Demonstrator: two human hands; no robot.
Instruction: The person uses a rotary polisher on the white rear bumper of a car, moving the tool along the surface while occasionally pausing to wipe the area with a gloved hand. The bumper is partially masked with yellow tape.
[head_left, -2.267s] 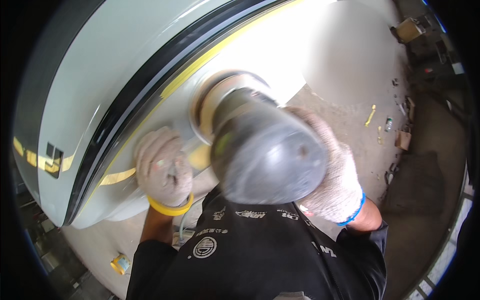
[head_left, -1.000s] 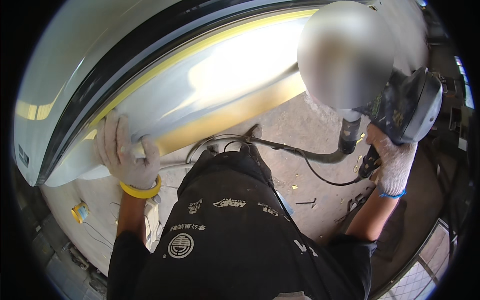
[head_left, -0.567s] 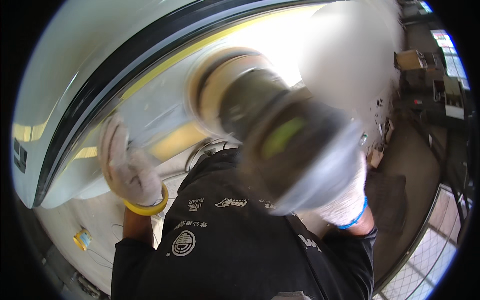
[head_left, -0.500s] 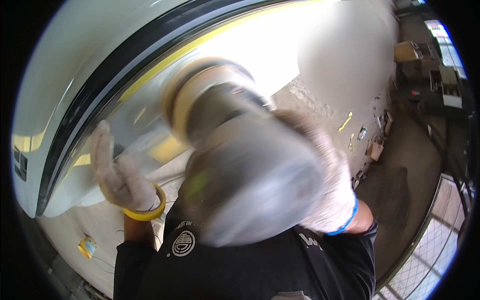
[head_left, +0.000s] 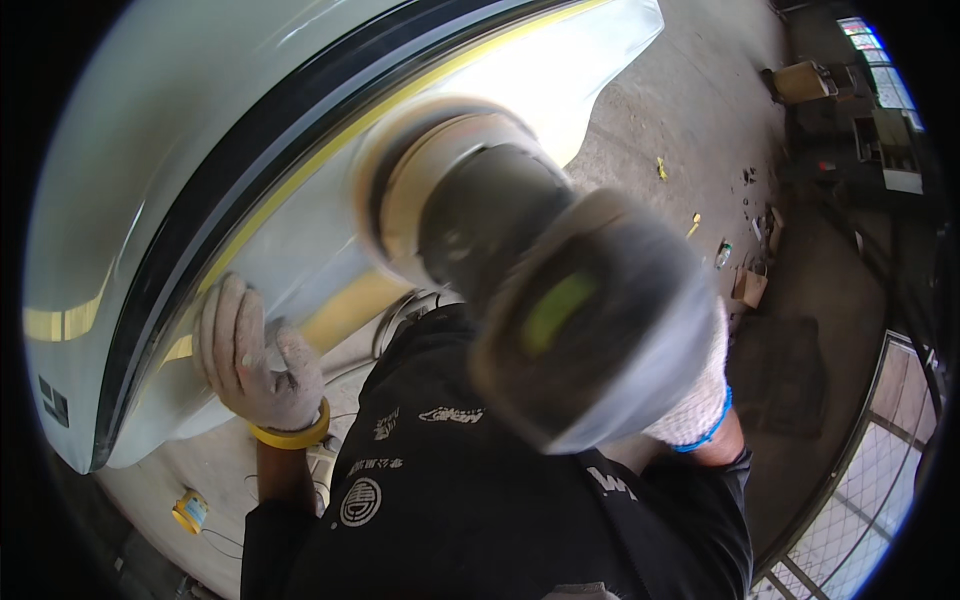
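Since half a second ago, the sander's (head_left: 600, 330) rear end has swung rightward, and the left hand (head_left: 252, 358) has turned its back upward. Two gloved hands work with one sander, at the frame's centre; its long axis runs diagonally, disc end pointing upper left over one pale panel (head_left: 315, 240). Left fingers, loosely spread and slightly bent, rest at the panel, left of centre; the right hand's (head_left: 690, 408) fingers are hidden behind the sander, so their grip cannot be told. One yellow ring (head_left: 295, 436) circles the left wrist.
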